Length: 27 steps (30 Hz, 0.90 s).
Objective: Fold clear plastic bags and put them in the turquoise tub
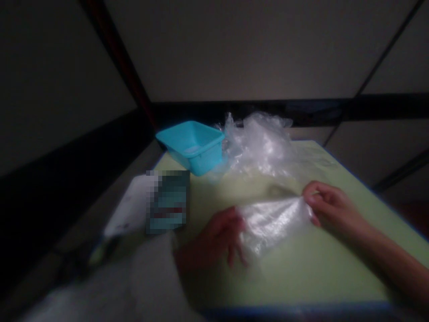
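Note:
A clear plastic bag [273, 223] is stretched between my two hands above the table. My right hand [326, 201] pinches its upper right corner between thumb and fingers. At the bag's left edge is my left hand [226, 232], with its upper fingers closed on the plastic and the lower fingers hanging apart below. Motion blur softens the left hand and the bag, and the bag's lower edge is hard to make out.
A turquoise plastic basket [204, 156] stands at the table's back left. Beside it lies a heap of crumpled clear plastic [264, 141]. A pixelated dark item [168, 203] and a white flat object [130, 205] lie at the left. The yellow-green table [315, 277] has a blue edge.

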Motion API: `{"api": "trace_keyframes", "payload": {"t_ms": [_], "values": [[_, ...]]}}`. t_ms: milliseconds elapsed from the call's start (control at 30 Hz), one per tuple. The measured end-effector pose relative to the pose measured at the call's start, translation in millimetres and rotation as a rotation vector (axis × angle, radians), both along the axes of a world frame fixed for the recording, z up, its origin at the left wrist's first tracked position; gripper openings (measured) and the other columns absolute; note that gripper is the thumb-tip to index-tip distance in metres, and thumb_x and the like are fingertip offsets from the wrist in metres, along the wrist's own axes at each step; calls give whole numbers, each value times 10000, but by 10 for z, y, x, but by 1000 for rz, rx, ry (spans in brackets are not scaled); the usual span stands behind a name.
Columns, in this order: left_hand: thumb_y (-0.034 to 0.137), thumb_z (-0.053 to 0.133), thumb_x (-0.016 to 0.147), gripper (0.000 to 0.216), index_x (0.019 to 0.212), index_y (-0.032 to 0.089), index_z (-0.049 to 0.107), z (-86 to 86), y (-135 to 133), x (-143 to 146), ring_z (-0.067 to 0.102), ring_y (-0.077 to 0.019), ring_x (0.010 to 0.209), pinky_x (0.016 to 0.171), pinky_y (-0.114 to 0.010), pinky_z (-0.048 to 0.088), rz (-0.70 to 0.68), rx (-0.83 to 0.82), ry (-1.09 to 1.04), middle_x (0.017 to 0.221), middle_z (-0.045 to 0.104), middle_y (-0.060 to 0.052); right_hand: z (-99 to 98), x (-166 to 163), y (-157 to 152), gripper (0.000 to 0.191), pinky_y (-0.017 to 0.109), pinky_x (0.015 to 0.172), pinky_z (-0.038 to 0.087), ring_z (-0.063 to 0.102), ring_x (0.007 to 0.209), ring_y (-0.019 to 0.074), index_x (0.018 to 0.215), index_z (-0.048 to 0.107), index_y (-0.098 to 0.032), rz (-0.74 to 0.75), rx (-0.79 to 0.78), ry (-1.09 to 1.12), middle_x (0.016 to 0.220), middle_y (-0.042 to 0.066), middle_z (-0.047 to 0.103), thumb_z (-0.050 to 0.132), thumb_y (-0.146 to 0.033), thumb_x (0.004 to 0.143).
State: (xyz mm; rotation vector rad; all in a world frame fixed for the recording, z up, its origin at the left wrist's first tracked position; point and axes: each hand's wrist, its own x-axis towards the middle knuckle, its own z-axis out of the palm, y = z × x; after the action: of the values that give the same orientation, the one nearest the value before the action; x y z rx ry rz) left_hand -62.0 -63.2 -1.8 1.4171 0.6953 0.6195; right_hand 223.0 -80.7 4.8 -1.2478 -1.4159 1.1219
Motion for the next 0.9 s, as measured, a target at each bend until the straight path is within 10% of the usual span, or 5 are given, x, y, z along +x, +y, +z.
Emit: {"api": "trace_keyframes", "payload": {"t_ms": [233, 533, 667, 900], "values": [[488, 608, 818, 364, 733, 176, 442, -39, 70, 21, 514, -64, 335, 297, -124, 353, 40, -125, -105, 485, 487, 88, -6, -50, 28, 245, 157, 349, 217, 377, 310, 52, 769, 518, -204, 41, -48, 101, 388, -71, 508, 620, -415, 841], [501, 358, 922, 503, 821, 84, 622, 32, 135, 37, 595, -73, 422, 352, -159, 398, -125, -419, -94, 895, 694, -116, -29, -61, 86, 288, 147, 307, 159, 379, 287, 32, 759, 504, -193, 66, -266, 248, 484, -71, 540, 670, -426, 787], [573, 522, 819, 487, 1068, 155, 518, -98, 183, 30, 629, -134, 557, 446, -194, 450, 60, -233, -35, 774, 660, -41, -77, -88, 111, 310, 164, 323, 175, 414, 316, 42, 758, 517, -178, -2, -236, 149, 510, -57, 542, 689, -435, 758], [47, 684, 624, 959, 1406, 284, 182, -93, 81, 15, 550, -101, 610, 541, -197, 427, 133, 86, 261, 719, 538, 68, -36, -134, 110, 334, 193, 334, 165, 365, 307, 58, 757, 539, -179, -89, -172, 34, 420, -62, 483, 672, -485, 744]]}}
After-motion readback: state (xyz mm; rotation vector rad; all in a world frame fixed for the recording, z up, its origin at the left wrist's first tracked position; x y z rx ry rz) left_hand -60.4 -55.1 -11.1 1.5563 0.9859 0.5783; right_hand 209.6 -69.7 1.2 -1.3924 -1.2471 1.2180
